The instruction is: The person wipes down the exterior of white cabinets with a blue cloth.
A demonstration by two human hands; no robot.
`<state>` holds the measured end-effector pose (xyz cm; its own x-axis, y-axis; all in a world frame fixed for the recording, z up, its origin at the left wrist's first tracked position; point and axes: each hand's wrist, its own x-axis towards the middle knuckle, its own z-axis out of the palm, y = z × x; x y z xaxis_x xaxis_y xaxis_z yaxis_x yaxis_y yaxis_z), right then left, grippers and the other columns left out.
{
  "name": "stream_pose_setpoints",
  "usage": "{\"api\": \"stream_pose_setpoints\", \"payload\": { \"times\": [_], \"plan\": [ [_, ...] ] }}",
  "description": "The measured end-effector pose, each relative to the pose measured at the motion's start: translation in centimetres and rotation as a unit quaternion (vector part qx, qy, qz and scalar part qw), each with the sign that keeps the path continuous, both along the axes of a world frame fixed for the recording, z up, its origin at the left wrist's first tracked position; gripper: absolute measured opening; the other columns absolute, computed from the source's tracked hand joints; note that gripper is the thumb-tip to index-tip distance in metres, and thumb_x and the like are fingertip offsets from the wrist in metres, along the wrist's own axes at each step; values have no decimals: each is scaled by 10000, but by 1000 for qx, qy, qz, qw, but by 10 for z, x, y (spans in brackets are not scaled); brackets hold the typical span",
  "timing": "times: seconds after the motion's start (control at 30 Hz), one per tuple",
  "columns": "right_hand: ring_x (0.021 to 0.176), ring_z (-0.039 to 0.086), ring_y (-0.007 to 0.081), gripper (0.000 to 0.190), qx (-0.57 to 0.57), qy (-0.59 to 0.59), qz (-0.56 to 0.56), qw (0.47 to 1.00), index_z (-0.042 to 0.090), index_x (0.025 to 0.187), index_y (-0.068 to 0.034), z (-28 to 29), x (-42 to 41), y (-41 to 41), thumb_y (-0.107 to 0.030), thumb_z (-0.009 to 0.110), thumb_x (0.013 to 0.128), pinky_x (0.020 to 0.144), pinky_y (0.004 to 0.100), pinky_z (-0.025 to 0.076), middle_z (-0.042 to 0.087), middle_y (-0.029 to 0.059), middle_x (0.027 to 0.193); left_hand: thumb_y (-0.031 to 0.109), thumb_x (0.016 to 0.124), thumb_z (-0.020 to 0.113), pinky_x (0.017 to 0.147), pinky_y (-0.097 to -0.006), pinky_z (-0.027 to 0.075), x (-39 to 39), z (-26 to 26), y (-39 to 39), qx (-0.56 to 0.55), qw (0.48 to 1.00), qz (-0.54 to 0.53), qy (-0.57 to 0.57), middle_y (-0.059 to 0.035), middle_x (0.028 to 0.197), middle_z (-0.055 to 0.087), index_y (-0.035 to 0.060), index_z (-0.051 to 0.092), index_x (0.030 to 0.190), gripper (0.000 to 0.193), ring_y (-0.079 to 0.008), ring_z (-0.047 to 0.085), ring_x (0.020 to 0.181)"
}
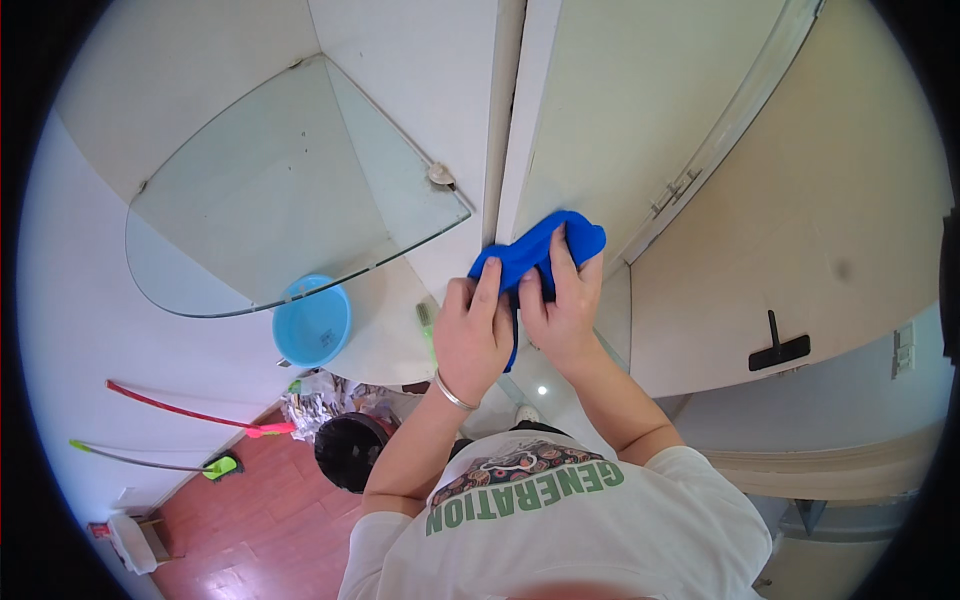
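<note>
Both of my hands grip a bright blue cloth (536, 251) in front of a white door frame (525, 120). My left hand (472, 330) has the cloth's left end under its fingers, and a silver bangle circles that wrist. At the cloth's right end, my right hand (566, 307) lays its fingers over the folds. A strip of the cloth hangs down between the hands. Against or just before the frame's edge sits the bunched part; whether it touches is hard to tell. A pale panel (630, 97) stands beyond it on the right.
A glass corner shelf (277, 195) juts out at upper left. Below it are a light blue bucket (311, 322), a green-handled brush (425, 319) and a black bin (349, 454). A red-handled broom (187, 409) leans by the wall. At right is a door with a black handle (780, 352).
</note>
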<state>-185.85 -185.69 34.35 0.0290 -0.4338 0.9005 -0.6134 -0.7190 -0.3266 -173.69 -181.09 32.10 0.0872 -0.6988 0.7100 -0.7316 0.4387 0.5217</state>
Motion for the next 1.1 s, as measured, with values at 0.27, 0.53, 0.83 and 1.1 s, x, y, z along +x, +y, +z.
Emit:
{"api": "stream_pose_setpoints", "payload": {
  "times": [0.27, 0.53, 0.83, 1.1],
  "plan": [
    [975, 516, 336, 262, -33, 119, 44, 991, 653, 907, -81, 34, 25, 26, -194, 721, 680, 935, 502, 384, 544, 190, 1124, 95, 767, 627, 582, -382, 453, 11, 10, 0, -13, 998, -26, 56, -125, 827, 519, 66, 570, 1149, 387, -288, 552, 717],
    [1073, 453, 247, 460, -40, 255, -5, 966, 645, 982, -88, 87, 74, 24, -410, 693, 658, 942, 445, 320, 478, 111, 1314, 199, 842, 645, 853, -383, 434, 30, 8, -1, -3, 975, -59, 214, -139, 1089, 586, 11, 529, 1184, 407, -289, 579, 993],
    [1035, 403, 231, 644, -29, 354, -74, 932, 623, 1107, -82, 110, 64, 25, -501, 719, 628, 857, 402, 263, 497, 62, 1193, 68, 822, 604, 736, -349, 435, 44, 40, -10, -107, 959, -76, 249, -150, 939, 580, -83, 506, 1232, 448, -281, 563, 843],
    [966, 436, 211, 404, -32, 342, -89, 935, 649, 915, -102, 98, 25, 41, -399, 742, 657, 809, 380, 326, 514, 22, 1118, 78, 829, 585, 722, -277, 435, 39, 56, 3, 1, 975, -64, 212, -103, 892, 545, -62, 456, 1298, 505, -191, 514, 790]
  ]
}}
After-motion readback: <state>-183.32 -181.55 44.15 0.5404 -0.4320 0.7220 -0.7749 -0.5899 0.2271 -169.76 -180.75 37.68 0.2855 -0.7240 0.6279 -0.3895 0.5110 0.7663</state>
